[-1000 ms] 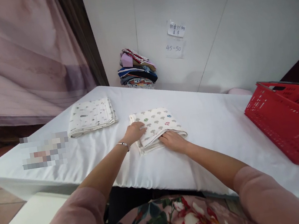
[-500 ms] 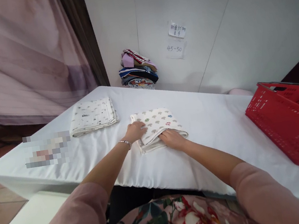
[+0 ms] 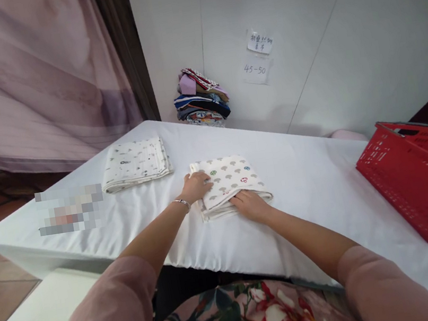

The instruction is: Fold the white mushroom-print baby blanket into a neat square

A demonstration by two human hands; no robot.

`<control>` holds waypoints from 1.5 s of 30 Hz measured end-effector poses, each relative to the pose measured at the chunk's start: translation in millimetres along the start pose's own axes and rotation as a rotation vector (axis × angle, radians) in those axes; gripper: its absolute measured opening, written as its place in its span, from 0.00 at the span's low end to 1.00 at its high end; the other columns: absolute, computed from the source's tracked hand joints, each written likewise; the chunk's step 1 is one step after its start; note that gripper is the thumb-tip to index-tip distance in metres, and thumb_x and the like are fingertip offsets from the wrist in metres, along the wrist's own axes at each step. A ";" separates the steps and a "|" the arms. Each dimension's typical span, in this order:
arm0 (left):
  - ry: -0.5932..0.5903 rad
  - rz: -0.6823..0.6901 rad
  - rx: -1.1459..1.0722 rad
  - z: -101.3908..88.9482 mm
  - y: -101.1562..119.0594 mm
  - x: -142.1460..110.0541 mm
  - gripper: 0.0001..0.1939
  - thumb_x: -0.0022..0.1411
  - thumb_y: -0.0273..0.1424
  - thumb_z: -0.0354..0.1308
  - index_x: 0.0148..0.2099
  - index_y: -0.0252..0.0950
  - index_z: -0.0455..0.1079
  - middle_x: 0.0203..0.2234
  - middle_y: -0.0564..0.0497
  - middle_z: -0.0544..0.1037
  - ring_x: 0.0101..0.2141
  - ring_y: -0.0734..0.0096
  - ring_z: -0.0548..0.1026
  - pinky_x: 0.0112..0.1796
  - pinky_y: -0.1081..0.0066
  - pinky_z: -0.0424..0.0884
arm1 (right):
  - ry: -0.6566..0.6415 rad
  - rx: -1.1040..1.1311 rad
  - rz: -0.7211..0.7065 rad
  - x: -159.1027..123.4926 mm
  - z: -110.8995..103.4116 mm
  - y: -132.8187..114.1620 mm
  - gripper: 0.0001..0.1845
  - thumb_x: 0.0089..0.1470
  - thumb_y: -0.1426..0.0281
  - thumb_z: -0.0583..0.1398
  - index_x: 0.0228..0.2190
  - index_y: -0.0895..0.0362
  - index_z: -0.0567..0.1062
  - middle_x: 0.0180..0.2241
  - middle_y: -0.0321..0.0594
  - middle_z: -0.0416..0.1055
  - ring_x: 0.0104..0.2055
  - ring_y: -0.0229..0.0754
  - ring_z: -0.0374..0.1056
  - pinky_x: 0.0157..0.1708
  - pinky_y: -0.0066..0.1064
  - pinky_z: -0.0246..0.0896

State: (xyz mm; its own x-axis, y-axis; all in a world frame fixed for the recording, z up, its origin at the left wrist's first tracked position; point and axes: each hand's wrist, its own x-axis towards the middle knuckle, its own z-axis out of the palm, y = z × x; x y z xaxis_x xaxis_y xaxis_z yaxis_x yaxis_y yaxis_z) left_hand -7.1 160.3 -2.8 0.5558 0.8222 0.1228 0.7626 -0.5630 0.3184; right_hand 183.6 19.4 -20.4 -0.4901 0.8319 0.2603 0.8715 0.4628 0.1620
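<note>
In front of me lies a folded cotton cloth (image 3: 235,170), white with grey mushroom-like prints and a few green, blue and red ones. My left hand (image 3: 197,186), with a bracelet at its wrist, rests on the cloth's left side, fingers spread over the print. At the near edge, my right hand (image 3: 250,204) lies with its fingertips at the lifted opening of the top layer. Those fingers are stretched out and partly covered by the fold. A second folded cloth (image 3: 136,164), white with small dark prints, sits to the left, apart from my hands.
The table has a white cover (image 3: 314,215). A red plastic basket (image 3: 423,188) stands at its right end. Against the wall is a pile of folded clothes (image 3: 202,98); paper notes (image 3: 256,69) hang beside it. A blurred patch (image 3: 70,210) hides something at the left.
My right fingers show a little more at the fold, and the top layer's near edge lies lower over them. My left hand stays on the cloth. The whole view has shifted slightly.
</note>
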 end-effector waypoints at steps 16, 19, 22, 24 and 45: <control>-0.008 0.009 0.013 -1.2 1.7 0.4 0.15 0.57 0.38 0.51 0.44 0.40 0.70 0.47 0.49 0.72 0.50 0.60 0.65 0.52 0.60 0.56 | -0.166 0.066 -0.026 4.9 -25.7 -4.7 0.18 0.54 0.71 0.55 0.48 0.59 0.66 0.43 0.46 0.66 0.45 0.45 0.61 0.44 0.36 0.56; 0.000 0.015 0.009 -1.1 1.5 0.9 0.15 0.57 0.38 0.51 0.44 0.41 0.70 0.46 0.49 0.73 0.50 0.61 0.66 0.51 0.61 0.57 | -0.162 0.054 -0.021 5.5 -26.1 -4.4 0.17 0.55 0.72 0.53 0.48 0.59 0.66 0.42 0.46 0.67 0.44 0.45 0.61 0.43 0.36 0.56; 0.000 0.015 0.011 -1.2 1.6 0.7 0.14 0.57 0.38 0.51 0.44 0.41 0.71 0.46 0.50 0.73 0.50 0.61 0.66 0.51 0.61 0.58 | -0.154 0.043 -0.031 6.7 -23.3 -3.3 0.16 0.57 0.74 0.51 0.47 0.58 0.67 0.41 0.45 0.68 0.44 0.44 0.62 0.43 0.35 0.57; 0.000 0.008 0.007 -0.7 1.3 0.4 0.14 0.57 0.38 0.51 0.44 0.42 0.71 0.47 0.50 0.72 0.51 0.61 0.65 0.51 0.61 0.58 | -0.130 0.030 -0.028 6.8 -19.4 -3.0 0.16 0.57 0.74 0.51 0.47 0.58 0.67 0.42 0.44 0.68 0.44 0.44 0.61 0.43 0.35 0.57; 0.066 -0.233 -0.033 -15.9 -29.9 74.8 0.22 0.59 0.41 0.48 0.52 0.36 0.66 0.54 0.42 0.66 0.54 0.57 0.63 0.47 0.63 0.64 | 0.055 -0.071 0.013 12.9 7.7 -18.8 0.15 0.53 0.75 0.56 0.45 0.58 0.67 0.39 0.45 0.69 0.39 0.46 0.63 0.38 0.38 0.58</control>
State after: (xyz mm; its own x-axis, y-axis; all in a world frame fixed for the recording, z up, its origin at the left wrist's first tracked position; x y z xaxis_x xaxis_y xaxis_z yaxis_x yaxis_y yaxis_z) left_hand 6.4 240.0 11.7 0.3419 0.9340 0.1035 0.8561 -0.3550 0.3756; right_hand 161.1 23.8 -27.5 -0.4806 0.8185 0.3146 0.8755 0.4275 0.2252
